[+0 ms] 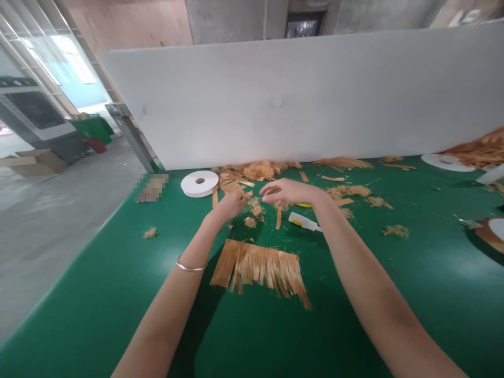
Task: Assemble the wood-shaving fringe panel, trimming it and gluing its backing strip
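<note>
Over the scattered scraps, my left hand (233, 205) is closed, its fingertips near a small tan bit that I cannot make out clearly. My right hand (289, 192) hovers just to the right with fingers loosely curved and apart, holding nothing visible. Tangled tan fibres (256, 209) lie beneath and between the hands. Nearer to me, a brown strip with one edge shredded into a fringe (268, 265) lies flat; its left end is uncut. Under my right wrist are a white bottle with a narrow tip (303, 221) and a partly hidden yellow object (304, 205).
A white tape roll (199, 184) lies at the left of the green table (118, 294). Fibre piles (262, 169) line the white partition (275, 100). Another roll (494, 231) sits at the right edge, with a white disc (447, 162) and brown fibres (478, 149) behind it.
</note>
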Demonstrator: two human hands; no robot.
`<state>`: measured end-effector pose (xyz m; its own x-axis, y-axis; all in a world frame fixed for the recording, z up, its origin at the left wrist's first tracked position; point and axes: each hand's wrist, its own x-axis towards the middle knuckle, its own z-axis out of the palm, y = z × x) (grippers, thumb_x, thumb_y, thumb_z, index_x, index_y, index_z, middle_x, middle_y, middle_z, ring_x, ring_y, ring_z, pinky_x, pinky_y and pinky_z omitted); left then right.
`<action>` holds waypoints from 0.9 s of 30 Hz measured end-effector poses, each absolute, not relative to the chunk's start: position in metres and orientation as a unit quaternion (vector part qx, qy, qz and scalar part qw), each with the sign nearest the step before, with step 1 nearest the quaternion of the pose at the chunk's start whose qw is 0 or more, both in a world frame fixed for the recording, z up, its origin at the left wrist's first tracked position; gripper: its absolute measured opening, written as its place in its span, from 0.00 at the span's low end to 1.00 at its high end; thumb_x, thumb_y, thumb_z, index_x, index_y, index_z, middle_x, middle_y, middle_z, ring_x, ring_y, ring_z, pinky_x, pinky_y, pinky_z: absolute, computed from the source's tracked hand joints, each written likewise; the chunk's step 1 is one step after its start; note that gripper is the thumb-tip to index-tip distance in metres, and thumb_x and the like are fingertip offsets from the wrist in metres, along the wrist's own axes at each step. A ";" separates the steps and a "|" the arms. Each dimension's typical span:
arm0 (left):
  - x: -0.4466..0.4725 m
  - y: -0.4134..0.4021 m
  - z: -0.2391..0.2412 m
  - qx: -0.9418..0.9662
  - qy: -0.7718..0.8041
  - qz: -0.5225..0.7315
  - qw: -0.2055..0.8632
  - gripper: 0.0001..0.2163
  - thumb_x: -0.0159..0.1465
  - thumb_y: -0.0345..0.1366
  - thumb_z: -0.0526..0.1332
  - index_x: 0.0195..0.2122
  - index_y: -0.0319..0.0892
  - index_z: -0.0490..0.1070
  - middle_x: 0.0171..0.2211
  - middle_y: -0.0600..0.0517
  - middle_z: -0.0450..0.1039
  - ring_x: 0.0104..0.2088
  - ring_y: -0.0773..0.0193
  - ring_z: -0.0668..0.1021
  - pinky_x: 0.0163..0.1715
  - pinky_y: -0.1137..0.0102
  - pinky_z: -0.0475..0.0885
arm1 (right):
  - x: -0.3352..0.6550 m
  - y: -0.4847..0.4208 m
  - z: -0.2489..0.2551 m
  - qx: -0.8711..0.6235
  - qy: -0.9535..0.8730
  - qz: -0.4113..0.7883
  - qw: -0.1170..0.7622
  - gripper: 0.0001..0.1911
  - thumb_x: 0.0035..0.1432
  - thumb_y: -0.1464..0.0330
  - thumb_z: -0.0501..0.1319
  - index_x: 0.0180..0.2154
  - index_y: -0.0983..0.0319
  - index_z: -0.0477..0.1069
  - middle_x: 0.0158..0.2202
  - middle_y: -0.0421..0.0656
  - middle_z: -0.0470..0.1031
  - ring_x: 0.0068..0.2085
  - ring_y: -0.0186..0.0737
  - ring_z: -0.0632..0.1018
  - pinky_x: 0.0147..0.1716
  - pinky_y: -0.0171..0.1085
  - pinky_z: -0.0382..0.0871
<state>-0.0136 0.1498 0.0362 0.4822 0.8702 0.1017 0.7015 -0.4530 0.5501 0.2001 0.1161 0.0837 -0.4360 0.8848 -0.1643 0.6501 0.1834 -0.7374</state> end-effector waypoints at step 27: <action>-0.073 0.156 0.060 0.765 0.517 0.079 0.376 0.22 0.50 0.44 0.64 0.45 0.44 0.65 0.41 0.48 0.74 0.39 0.60 0.77 0.29 0.72 0.67 | 0.247 0.144 0.036 -0.718 -0.636 0.169 0.227 0.11 0.57 0.66 0.53 0.30 0.62 0.73 0.30 0.46 0.76 0.28 0.36 0.72 0.28 0.33 0.58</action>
<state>-0.0725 0.1556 0.0605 0.4530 0.8502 -0.2682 0.7315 -0.1825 0.6570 0.2474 0.1438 0.0360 0.1351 0.9897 0.0465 0.8367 -0.0888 -0.5404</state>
